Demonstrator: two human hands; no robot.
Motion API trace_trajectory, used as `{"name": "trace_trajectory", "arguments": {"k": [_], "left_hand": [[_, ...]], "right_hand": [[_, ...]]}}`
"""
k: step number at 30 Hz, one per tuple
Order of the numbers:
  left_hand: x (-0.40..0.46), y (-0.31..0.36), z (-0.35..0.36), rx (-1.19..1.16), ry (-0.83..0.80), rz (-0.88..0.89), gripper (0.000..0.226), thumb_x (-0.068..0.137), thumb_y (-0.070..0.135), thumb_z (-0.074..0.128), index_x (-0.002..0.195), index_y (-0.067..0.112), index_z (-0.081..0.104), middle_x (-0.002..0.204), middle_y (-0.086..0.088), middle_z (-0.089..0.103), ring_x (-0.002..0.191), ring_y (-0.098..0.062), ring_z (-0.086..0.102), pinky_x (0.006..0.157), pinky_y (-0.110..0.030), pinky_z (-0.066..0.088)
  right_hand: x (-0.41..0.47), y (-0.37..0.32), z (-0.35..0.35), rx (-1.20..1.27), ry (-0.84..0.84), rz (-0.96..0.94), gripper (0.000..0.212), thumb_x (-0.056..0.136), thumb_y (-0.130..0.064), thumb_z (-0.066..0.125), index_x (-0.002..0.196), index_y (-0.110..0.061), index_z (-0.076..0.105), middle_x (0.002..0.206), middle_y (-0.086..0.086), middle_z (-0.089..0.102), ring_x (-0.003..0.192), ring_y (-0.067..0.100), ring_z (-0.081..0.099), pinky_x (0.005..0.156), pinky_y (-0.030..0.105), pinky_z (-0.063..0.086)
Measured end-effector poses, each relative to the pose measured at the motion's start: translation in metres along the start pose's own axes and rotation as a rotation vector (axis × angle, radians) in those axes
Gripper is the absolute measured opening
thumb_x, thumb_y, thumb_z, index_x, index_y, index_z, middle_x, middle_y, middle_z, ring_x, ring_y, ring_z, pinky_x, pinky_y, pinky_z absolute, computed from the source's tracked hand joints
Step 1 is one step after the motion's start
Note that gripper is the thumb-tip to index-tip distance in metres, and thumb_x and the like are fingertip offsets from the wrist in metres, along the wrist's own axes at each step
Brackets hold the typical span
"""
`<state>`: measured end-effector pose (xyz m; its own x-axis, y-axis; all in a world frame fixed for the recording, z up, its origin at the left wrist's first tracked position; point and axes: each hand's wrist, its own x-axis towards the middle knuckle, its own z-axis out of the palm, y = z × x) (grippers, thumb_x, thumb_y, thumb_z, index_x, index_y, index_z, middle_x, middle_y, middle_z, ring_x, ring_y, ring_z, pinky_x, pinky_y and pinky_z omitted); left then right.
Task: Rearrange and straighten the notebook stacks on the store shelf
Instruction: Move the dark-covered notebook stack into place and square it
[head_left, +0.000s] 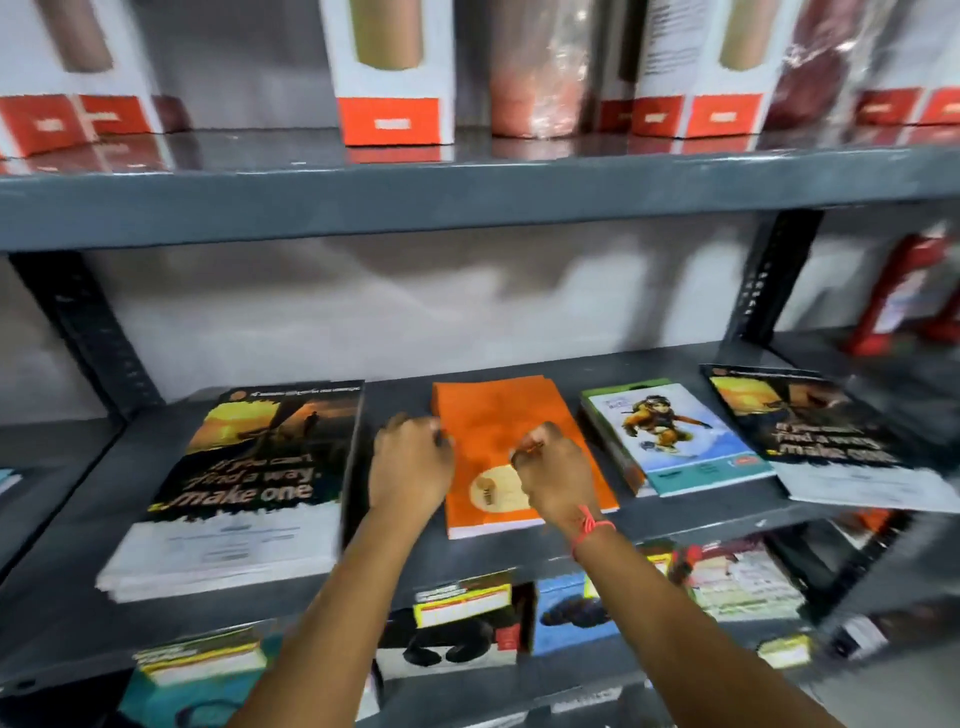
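Shelf (395, 587): grey metal, middle level, carrying four notebook piles side by side.
Left pile (244, 483): tall dark covers with a sunset picture, fairly square to the shelf edge.
Left hand (413, 460): at the orange pile's left edge, fingers curled in; whether it grips the edge or only presses it is hard to tell.
Orange pile (493, 431): centre of the shelf, long side running front to back, back end leaning slightly left.
Right hand (553, 475): resting on top of the orange cover, fingers loosely bent, holding nothing visible.
Key relation: the orange pile lies between and under both hands, equally near each.
Cartoon pile (675, 436): just right of the orange one, twisted.
Far-right pile (826, 436): dark covers, skewed, cut off by the frame.
Hard to see: motion blur; lower shelf contents unclear.
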<state>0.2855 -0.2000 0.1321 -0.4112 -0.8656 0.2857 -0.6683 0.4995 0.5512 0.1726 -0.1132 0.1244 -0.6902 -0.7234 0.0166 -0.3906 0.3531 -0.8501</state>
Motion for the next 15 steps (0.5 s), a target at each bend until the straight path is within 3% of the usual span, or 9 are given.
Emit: {"name": "trace_trajectory", "arguments": {"k": [3, 5, 8, 10, 13, 15], "left_hand": [[-0.007, 0.075, 0.051, -0.093, -0.095, 0.04, 0.024, 0.083, 0.014, 0.052, 0.093, -0.002, 0.068, 0.105, -0.024, 0.065, 0.099, -0.038, 0.061, 0.085, -0.04, 0.048], [-0.015, 0.126, 0.087, -0.138, -0.172, 0.088, 0.022, 0.082, 0.011, 0.051, 0.083, -0.006, 0.065, 0.096, -0.03, 0.064, 0.092, -0.04, 0.061, 0.074, -0.041, 0.043], [-0.034, 0.211, 0.155, -0.237, -0.282, 0.169, 0.025, 0.076, 0.014, 0.045, 0.071, 0.001, 0.066, 0.084, -0.029, 0.068, 0.083, -0.041, 0.063, 0.063, -0.041, 0.042], [-0.045, 0.242, 0.187, -0.246, -0.343, 0.201, 0.023, 0.071, 0.016, 0.039, 0.055, 0.008, 0.054, 0.075, -0.031, 0.063, 0.077, -0.041, 0.061, 0.057, -0.039, 0.035], [-0.066, 0.294, 0.235, -0.269, -0.489, 0.129, 0.02, 0.078, 0.017, 0.047, 0.071, 0.003, 0.059, 0.08, -0.031, 0.06, 0.078, -0.037, 0.06, 0.066, -0.043, 0.045], [-0.073, 0.313, 0.261, -0.228, -0.56, 0.044, 0.025, 0.082, 0.018, 0.049, 0.093, 0.0, 0.062, 0.099, -0.027, 0.065, 0.095, -0.039, 0.062, 0.078, -0.042, 0.049]], "right_hand": [[0.016, 0.035, -0.068, -0.032, 0.049, 0.046, 0.007, 0.087, -0.016, 0.048, 0.088, -0.019, 0.054, 0.1, 0.014, 0.063, 0.093, 0.029, 0.058, 0.077, 0.03, 0.042], [0.026, 0.063, -0.114, -0.048, 0.107, 0.081, 0.018, 0.087, -0.014, 0.048, 0.098, -0.013, 0.062, 0.111, 0.016, 0.064, 0.106, 0.032, 0.058, 0.078, 0.027, 0.04], [0.049, 0.131, -0.191, -0.094, 0.251, 0.172, 0.026, 0.086, -0.011, 0.046, 0.103, 0.001, 0.062, 0.113, 0.022, 0.065, 0.105, 0.037, 0.059, 0.073, 0.029, 0.04], [0.058, 0.162, -0.22, -0.118, 0.279, 0.243, 0.027, 0.084, -0.012, 0.047, 0.1, 0.003, 0.062, 0.109, 0.026, 0.065, 0.103, 0.039, 0.059, 0.076, 0.034, 0.044], [0.062, 0.216, -0.27, -0.131, 0.299, 0.347, 0.019, 0.081, -0.01, 0.047, 0.084, 0.003, 0.06, 0.091, 0.027, 0.064, 0.088, 0.038, 0.059, 0.075, 0.036, 0.044], [0.063, 0.247, -0.295, -0.143, 0.341, 0.402, 0.013, 0.079, -0.009, 0.048, 0.081, 0.0, 0.057, 0.088, 0.028, 0.059, 0.087, 0.037, 0.056, 0.08, 0.039, 0.045]]}}
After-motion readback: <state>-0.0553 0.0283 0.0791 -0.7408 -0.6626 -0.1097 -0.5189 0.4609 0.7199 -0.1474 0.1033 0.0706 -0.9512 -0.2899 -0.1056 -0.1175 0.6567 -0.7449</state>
